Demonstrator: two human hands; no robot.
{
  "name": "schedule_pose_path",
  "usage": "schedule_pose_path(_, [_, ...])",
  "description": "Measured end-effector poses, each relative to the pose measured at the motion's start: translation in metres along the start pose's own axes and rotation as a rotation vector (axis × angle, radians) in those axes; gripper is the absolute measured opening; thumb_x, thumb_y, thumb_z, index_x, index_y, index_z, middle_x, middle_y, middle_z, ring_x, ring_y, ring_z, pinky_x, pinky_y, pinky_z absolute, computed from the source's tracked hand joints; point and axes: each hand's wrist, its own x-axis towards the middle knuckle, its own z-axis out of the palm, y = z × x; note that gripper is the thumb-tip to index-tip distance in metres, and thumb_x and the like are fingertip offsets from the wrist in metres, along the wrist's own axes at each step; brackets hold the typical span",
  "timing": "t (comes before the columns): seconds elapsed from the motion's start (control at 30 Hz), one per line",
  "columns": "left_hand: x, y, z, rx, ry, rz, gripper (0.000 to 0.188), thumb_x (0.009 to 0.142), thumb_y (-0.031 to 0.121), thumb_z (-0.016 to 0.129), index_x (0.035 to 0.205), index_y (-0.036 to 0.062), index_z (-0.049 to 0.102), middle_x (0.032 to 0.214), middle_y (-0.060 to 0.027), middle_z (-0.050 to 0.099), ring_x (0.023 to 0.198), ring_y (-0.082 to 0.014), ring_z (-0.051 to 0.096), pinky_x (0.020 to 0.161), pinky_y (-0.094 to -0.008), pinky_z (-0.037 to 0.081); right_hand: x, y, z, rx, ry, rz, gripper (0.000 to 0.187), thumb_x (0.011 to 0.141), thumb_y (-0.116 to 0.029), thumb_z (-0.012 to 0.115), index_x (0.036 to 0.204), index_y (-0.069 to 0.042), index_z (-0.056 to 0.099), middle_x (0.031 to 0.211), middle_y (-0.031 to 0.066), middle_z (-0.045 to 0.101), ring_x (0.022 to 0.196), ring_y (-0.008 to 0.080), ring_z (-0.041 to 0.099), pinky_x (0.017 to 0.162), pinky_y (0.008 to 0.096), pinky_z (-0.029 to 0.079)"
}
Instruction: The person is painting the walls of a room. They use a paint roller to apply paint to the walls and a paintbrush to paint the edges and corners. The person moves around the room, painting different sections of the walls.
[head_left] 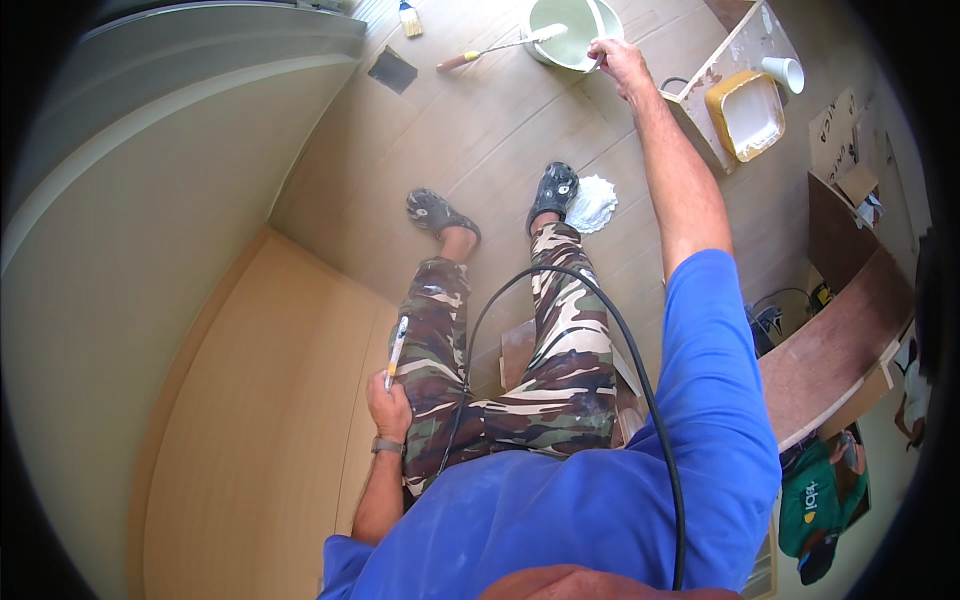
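My right arm reaches far forward, and the fingers of my right hand (622,66) are closed at the handle of a pale bucket (573,60) on the floor. Against the bucket's rim rests a long tool (490,50) with a wooden grip and a whitened end; its kind is unclear. My left hand (390,405) is down beside my left thigh, closed around a slim white pen-like tool (397,350) with an orange band, pointing forward. A paintbrush (410,20) and a dark square sheet (392,70) lie left of the bucket.
A yellow tub (745,115) of white material and a white cup (784,74) sit on a wooden box (715,80) at right. A white rag-like heap (592,205) lies beside my right shoe. A black cable (640,370) loops across me. Another person (820,495) is at lower right.
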Motion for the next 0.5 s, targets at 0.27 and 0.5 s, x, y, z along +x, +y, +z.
schedule_pose_path(0.27, [0.013,0.005,-0.003,0.027,-0.035,0.058,0.018,0.077,0.006,0.047,0.093,-0.0011,0.052,0.083,-0.0187,0.052,0.080,-0.0375,0.050,0.072,-0.0445,0.039,0.035,0.038,-0.038,-0.168,0.167,-0.123,0.029,0.075,-0.021,0.059,0.098,-0.004,0.063,0.088,0.0068,0.065,0.083,0.0179,0.060,0.076,0.0306,0.045])
schedule_pose_path(0.5, [0.063,0.015,0.024,0.090,-0.090,0.098,0.019,0.078,0.007,0.047,0.094,-0.0002,0.052,0.082,-0.0190,0.052,0.079,-0.0372,0.050,0.070,-0.0442,0.040,-0.090,0.173,-0.062,-0.474,0.270,-0.070,0.043,0.077,-0.030,0.056,0.109,-0.001,0.058,0.100,0.0205,0.062,0.096,0.0306,0.060,0.082,0.0370,0.046])
